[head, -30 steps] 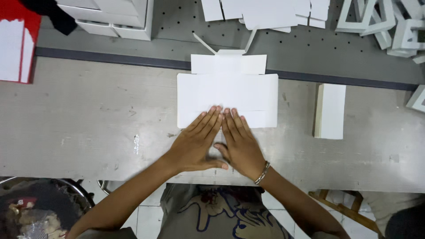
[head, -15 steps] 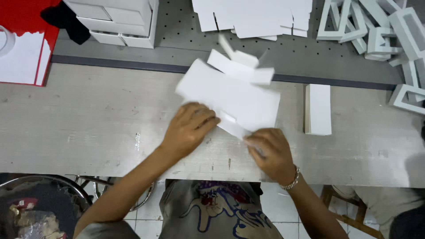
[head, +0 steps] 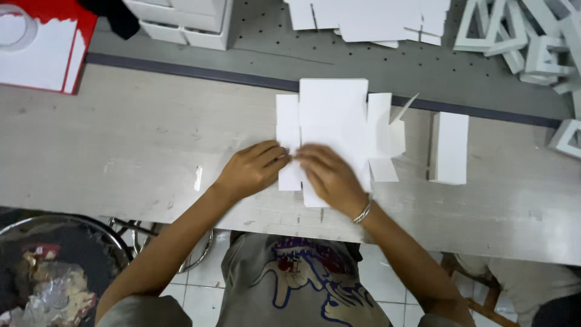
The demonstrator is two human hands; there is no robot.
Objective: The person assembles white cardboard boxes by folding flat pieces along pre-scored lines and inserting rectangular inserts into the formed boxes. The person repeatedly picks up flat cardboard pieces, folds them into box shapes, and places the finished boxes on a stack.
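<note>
Both hands press flat on a white cardboard cut-out (head: 333, 124) that lies on the grey work table (head: 121, 151). Neither hand pinches it. The left hand (head: 251, 169) has its fingers laid on the lower left flap, and the right hand (head: 330, 175) covers the bottom of the middle panel, fingers spread and pushing down. The two hands nearly touch in the middle.

That cut-out sits near the front edge of the table, right before the person. Its side flaps stick out left and right, and one thin flap on the right side points up.

What could go wrong? I think the card could slide on the smooth table if one hand pushes harder than the other, and then a crease would come out crooked. The loose right flaps (nobody is holding them) could also bend the wrong way or catch on a sleeve.

Just right of the cut-out stands a finished white box (head: 451, 147), close but not touching. Behind the dark strip is a pile of flat white cut-outs (head: 369, 21), and a heap of white frames (head: 526, 36) fills the far right corner. Far left lies a red and white folder (head: 42, 51), with stacked white boxes (head: 187, 21) next to it.
</note>
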